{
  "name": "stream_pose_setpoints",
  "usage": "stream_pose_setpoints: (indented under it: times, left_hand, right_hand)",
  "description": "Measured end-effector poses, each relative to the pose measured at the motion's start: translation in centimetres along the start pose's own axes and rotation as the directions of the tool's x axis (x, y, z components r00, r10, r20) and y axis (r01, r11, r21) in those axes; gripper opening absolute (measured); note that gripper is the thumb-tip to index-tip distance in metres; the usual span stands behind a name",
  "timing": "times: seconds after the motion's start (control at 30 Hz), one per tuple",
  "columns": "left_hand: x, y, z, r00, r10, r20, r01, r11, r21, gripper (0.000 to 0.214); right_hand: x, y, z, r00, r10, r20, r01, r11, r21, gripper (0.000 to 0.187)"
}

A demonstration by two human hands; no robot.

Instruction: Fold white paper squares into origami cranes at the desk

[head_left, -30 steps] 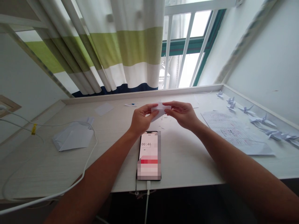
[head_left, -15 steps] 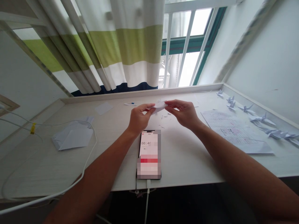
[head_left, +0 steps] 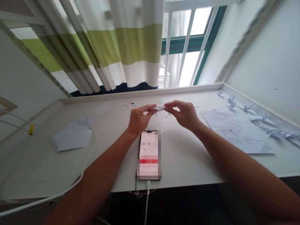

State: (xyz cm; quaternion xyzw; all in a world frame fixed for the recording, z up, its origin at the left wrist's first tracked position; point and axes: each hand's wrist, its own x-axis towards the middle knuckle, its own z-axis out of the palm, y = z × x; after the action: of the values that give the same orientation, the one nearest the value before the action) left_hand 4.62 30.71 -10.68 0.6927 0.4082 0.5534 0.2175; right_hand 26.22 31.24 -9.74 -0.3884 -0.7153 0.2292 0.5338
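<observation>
A: State the position of the small, folded piece of white paper (head_left: 160,107).
B: Centre of the frame, held above the pale wood-grain desk (head_left: 187,168), between both hands.

A: Condition of the left hand (head_left: 140,118)?
B: Thumb and index finger clamped on the paper's left end. The other fingers curl behind.

A: The right hand (head_left: 185,114)?
B: Thumb and fingertips pinched together on the right end. The paper lies roughly level; its fold details are too small to read.

A: Items nearest the hands?
B: Tiny white paper scraps (head_left: 165,117) on the desk just below the held paper in the frame. Lower centre, a black-edged smartphone (head_left: 148,153) lies face up, its screen partly masked by pixel blocks, with a white charging cable (head_left: 147,200) plugged into its near end.

A: Right side of the frame?
B: A row of white, bird-shaped paper folds (head_left: 263,119) along the desk's raised edge. Beside them, a flat white sheet with dark and reddish print (head_left: 232,132).

A: Left side?
B: A creased white paper stack (head_left: 76,136) at mid-left; above it, a plain white paper piece (head_left: 103,108). A thick white cable (head_left: 30,205) loops past the stack and crosses the lower left.

A: Background?
B: Upper left to centre, a white-and-green banded curtain (head_left: 138,47); to its right, a green-framed window (head_left: 187,47) behind white bars.
</observation>
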Motion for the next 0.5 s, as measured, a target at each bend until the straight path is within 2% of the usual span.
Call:
stream_pose_setpoints:
  times: [0.1, 0.27, 0.33, 0.5]
  left_hand:
    - [-0.09, -0.13, -0.08, 0.998, 0.056, -0.018, -0.055, 0.998, 0.012, 0.023]
    - [-0.08, -0.02, -0.30, 0.983, 0.165, -0.082, -0.169, 0.985, -0.047, 0.017]
    - [-0.03, -0.04, -0.33, 0.986, 0.146, -0.074, -0.151, 0.987, -0.058, 0.018]
    - [-0.01, -0.27, -0.15, 0.997, 0.047, -0.063, -0.050, 0.998, -0.040, 0.017]
  right_hand:
    - [0.08, -0.04, 0.02, 1.000, 0.010, -0.004, -0.010, 0.999, 0.031, 0.017]
    - [0.21, -0.52, 0.27, 0.997, 0.077, -0.011, -0.071, 0.966, 0.248, 0.018]
    - [0.19, -0.62, 0.28, 0.998, 0.069, -0.006, -0.065, 0.966, 0.249, 0.017]
    - [0.14, -0.18, 0.00, 1.000, -0.013, 0.013, 0.012, 0.995, 0.100, 0.022]
